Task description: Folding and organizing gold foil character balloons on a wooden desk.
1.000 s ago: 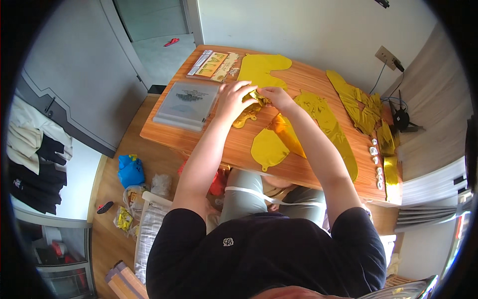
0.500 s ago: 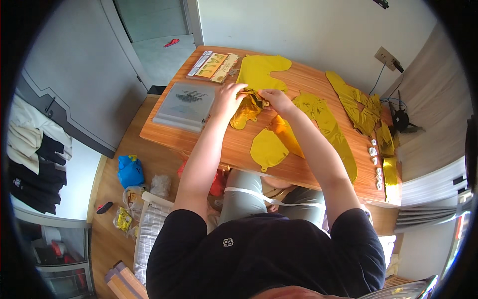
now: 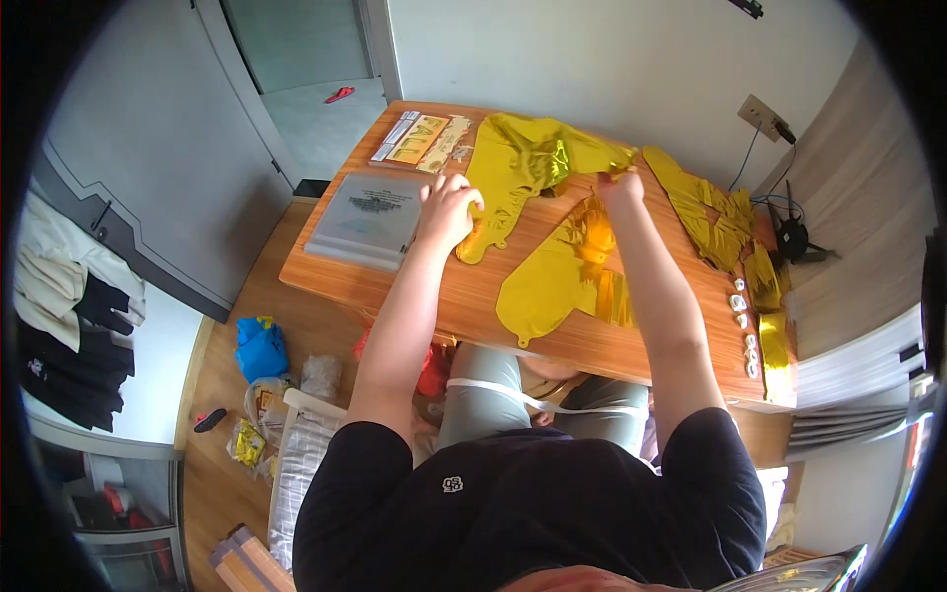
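My right hand (image 3: pixel 621 185) is closed in a pinch on one end of a flat gold foil balloon (image 3: pixel 493 178) at the back of the wooden table. The foil stretches leftward from it in shiny creases, then bends down toward me. Beside the foil's left edge is my left hand (image 3: pixel 451 209), its fingers bent and slightly apart. It appears to hold nothing; whether a fingertip touches the foil, I cannot tell. Nearer to me lies another gold foil piece (image 3: pixel 538 286), smooth at its rounded left end and crumpled near my right forearm.
Left on the table (image 3: pixel 454 301) are a clear plastic case (image 3: pixel 365 217) and flat printed packages (image 3: pixel 419 138). On the right lie more gold foil (image 3: pixel 700 207), white ribbon rolls (image 3: pixel 740 301) and a black cable item (image 3: pixel 792 237). Bags, including a blue one (image 3: pixel 259 345), sit on the floor.
My hands have moved apart; the right one went right, drawing out the foil bunched between them. The left let go of it. The long foil beneath my right forearm has shifted from the table's right front.
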Demonstrator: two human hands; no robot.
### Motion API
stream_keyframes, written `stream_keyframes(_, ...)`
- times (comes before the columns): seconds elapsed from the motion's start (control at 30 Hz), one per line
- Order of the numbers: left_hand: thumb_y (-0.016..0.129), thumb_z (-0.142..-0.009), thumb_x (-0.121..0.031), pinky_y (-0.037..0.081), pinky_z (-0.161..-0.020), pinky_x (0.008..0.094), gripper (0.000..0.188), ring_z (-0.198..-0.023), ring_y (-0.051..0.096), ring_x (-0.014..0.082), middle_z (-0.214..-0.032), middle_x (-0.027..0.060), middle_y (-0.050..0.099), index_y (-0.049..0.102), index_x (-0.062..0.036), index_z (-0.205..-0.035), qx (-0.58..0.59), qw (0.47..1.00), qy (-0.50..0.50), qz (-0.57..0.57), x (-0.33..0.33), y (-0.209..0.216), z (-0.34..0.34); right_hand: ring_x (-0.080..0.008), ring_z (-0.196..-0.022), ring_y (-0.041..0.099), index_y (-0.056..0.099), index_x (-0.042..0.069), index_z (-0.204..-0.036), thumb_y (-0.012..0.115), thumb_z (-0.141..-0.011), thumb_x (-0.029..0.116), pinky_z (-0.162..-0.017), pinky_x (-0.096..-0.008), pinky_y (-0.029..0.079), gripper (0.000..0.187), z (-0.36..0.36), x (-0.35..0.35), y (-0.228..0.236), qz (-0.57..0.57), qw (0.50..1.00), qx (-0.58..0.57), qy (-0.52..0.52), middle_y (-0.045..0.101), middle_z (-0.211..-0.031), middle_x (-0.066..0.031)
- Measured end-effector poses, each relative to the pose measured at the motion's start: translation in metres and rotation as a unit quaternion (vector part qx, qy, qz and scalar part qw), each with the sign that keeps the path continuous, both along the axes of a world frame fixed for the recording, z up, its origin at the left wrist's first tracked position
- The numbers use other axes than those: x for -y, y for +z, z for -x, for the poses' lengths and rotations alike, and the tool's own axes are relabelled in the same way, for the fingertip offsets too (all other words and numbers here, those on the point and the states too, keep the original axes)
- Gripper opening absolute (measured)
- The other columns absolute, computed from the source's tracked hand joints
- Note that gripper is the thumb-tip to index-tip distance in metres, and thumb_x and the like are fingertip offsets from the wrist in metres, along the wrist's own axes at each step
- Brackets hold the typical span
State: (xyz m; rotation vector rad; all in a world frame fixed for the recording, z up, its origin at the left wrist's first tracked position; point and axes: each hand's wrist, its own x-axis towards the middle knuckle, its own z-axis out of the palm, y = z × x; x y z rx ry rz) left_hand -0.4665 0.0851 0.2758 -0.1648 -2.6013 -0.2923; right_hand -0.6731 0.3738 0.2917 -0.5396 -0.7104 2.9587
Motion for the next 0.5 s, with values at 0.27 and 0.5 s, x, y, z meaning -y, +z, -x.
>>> stream_keyframes(0.27, 0.071, -0.092, -0.033, 0.039, -0.102, 0.0487, 0.052, -0.126, 0.052, 0.0275, -0.126, 0.0074, 0.059, 0.053, -0.0189, -0.138, -0.108, 0.987, -0.106, -0.058, -0.021, -0.004, 0.003, -0.0308, -0.123, 0.058, 0.054, 0.005, -0.129, 0.050, -0.107, 0.022, -0.106, -0.0501, 0.051, 0.028, -0.040, 0.036, 0.031, 0.018, 0.990, 0.042, 0.132, 0.057, -0.131, -0.0152)
stream_keyframes(0.5, 0.058, -0.096, -0.060, 0.024, -0.116, 0.0617, 0.076, -0.145, 0.039, 0.0271, -0.157, 0.0082, 0.043, 0.037, -0.0178, -0.156, 0.057, 0.997, -0.054, -0.003, -0.014, -0.017, 0.009, -0.0268, -0.116, 0.063, 0.055, 0.001, -0.126, 0.048, -0.108, 0.024, -0.101, -0.0436, 0.055, 0.030, -0.085, 0.082, 0.031, -0.184, 0.918, -0.039, 0.348, 0.063, -0.122, -0.0113)
